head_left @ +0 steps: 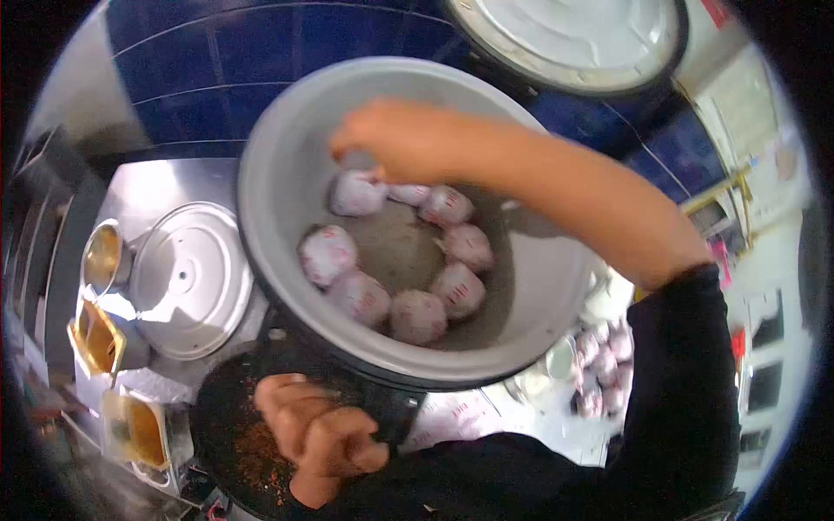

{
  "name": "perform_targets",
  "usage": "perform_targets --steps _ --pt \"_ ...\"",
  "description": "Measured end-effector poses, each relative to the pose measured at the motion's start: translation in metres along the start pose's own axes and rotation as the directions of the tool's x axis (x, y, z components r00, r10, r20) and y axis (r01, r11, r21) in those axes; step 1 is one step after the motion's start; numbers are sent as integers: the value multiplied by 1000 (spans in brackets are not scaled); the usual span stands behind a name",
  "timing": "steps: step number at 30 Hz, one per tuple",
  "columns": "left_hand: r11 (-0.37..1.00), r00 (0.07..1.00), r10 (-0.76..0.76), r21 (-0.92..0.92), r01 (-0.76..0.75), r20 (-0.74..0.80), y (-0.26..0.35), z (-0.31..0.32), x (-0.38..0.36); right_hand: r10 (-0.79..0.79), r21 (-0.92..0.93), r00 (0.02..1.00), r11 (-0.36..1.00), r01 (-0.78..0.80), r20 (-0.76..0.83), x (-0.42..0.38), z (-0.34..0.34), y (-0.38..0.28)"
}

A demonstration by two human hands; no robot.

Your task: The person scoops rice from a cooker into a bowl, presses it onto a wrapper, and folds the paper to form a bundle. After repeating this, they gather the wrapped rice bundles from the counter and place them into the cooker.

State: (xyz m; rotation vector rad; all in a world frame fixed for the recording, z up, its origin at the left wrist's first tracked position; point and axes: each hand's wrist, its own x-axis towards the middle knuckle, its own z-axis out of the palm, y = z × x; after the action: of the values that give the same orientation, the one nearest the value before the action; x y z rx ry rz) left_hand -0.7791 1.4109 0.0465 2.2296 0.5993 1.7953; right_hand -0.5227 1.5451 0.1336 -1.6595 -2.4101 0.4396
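Head view: a large grey pot (278,182) is tilted toward the camera, with wrapped white-and-red packets (419,316) laid in a ring on its bottom. The left hand (317,438) has a closed grip on the pot's dark handle (391,410) at the near rim. The right hand (400,139) reaches inside from above, fingers bent down over the far packet (356,193); whether that grip has hold of it cannot be told. A round metal lid (187,282) lies on the steel tabletop (148,187) just left of the pot. More packets (604,356) lie lower right, beyond the pot's rim
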Motion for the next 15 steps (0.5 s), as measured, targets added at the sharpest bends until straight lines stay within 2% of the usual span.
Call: perform_targets --steps 1,2,3,5,7,8,9,10,11,12,13,14,15 --pt "999 1000 26 18 -26 7 -2 0 -2 -246 -254 965 943 217 -87 -36 -33 -29" --pt "999 999 39 29 -40 27 -2 -1 0 -268 -295 950 932 212 -161 -78 -66 -63" --pt "998 997 55 33 -57 50 -2 -1 2 -249 -332 902 935 128 -353 -122 -78 -78" --pt "998 997 -40 50 43 -64 -3 4 -5 14 -473 871 835 -280 -492 -228 -104 -99" --pt "988 996 -77 128 81 -35 4 4 -1 220 -394 800 778 -489 -558 -317 -114 -112" --pt "990 990 8 141 13 -142 3 14 -1 531 -126 595 673 -728 -603 -355 -101 -113" --pt "982 981 -2 186 39 -193 3 17 -3 769 146 324 470 -870 -551 -396 -77 -106" --pt "987 984 -15 153 43 -180 1 16 -3 877 94 277 338 -936 -394 -440 -52 -97" --pt "991 986 -26 127 47 -165 -2 14 -3 976 288 122 171 -942 -179 -490 -11 -80" --pt "993 987 -15 117 34 -157 -6 10 -5 983 255 178 163 -953 35 -542 39 -56" --pt "991 992 3 132 13 -124 -10 6 -8 972 270 32 -33 -962 234 -577 92 -41" --pt "989 995 23 148 -9 -93 -13 5 -8 972 210 147 108 -972 182 -614 157 -25" --pt "989 996 35 148 -21 -88 -13 7 -7 951 354 301 258 -899 71 -632 205 -18"
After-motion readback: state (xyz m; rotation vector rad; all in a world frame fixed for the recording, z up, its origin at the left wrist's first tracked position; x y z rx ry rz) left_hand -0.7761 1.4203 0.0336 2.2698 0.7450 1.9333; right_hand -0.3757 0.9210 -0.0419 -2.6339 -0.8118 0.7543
